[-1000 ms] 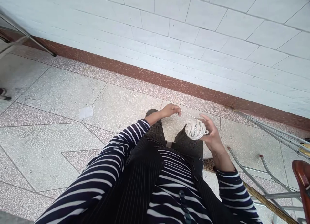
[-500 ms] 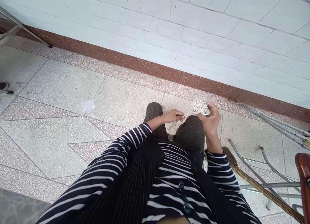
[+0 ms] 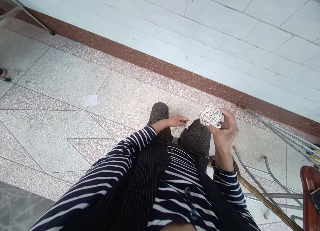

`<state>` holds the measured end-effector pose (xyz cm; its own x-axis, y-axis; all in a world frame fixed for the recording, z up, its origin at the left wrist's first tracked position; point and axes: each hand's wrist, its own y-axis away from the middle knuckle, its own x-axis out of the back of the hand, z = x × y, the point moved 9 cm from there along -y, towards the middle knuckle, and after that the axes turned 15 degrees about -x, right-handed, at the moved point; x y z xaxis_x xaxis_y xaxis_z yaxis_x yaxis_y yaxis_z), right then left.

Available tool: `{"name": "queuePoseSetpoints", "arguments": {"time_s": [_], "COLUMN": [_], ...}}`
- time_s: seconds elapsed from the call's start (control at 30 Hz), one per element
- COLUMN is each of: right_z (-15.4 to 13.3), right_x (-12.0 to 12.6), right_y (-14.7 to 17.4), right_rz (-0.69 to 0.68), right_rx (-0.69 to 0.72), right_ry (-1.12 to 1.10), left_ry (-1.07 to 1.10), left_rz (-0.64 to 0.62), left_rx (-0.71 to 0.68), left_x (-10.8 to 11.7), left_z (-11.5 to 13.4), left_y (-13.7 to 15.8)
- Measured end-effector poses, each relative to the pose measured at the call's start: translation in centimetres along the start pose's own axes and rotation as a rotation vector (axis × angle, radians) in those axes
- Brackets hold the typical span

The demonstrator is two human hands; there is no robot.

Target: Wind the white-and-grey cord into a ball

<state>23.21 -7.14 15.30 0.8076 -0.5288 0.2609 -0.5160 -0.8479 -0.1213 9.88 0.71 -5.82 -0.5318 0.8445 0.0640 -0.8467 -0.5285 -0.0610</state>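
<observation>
A bundle of off-white cord (image 3: 210,115), wound or woven into a rounded mass, is above my right knee. My right hand (image 3: 225,128) grips it from the right, thumb below and fingers behind. Over the gap between my knees, my left hand (image 3: 179,120) pinches a thin loose length of the same cord (image 3: 188,124) at its fingertips. This strand runs across toward the bundle. More thin cord seems to hang below my left fingers, though it is too blurred to follow.
A straw broom (image 3: 262,199) lies at the right beside a metal-legged chair (image 3: 272,192) and a dark red wooden piece (image 3: 310,187). Metal crutches (image 3: 282,129) lean near the wall. White paper (image 3: 90,100) lies on the floor at left. A tiled wall (image 3: 200,37) stands ahead.
My right hand and the bundle have moved slightly right and nearer, and the bundle's broad side now faces me more. My left hand has dropped slightly. The whole view has tilted a little.
</observation>
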Motion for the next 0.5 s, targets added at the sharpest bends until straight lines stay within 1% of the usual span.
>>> {"name": "queuePoseSetpoints", "arguments": {"time_s": [0.07,0.13,0.27,0.33,0.4,0.5], "right_z": [0.2,0.7,2.4,3.7,5.1,6.7], "right_x": [0.2,0.7,3.3,4.9,6.4,8.0], "right_y": [0.0,-0.2,-1.1,-1.5,-1.8,-1.3], "right_rz": [0.010,0.034,0.162,0.238,0.306,0.384], "right_rx": [-0.016,-0.039,-0.063,-0.093,-0.140,-0.216], "right_ry": [0.013,0.015,-0.059,-0.088,-0.098,-0.124], "left_ry": [0.030,0.073,0.177,0.186,0.157,-0.017], "left_rz": [0.005,0.052,0.187,0.251,0.302,0.347], "left_rx": [0.045,0.081,0.124,0.117,0.080,0.004], "left_x": [0.0,0.4,1.7,2.6,3.6,5.6], "left_z": [-0.6,-1.0,-0.9,-0.2,0.9,3.0], "left_y": [0.2,0.5,1.0,1.2,1.3,1.4]}}
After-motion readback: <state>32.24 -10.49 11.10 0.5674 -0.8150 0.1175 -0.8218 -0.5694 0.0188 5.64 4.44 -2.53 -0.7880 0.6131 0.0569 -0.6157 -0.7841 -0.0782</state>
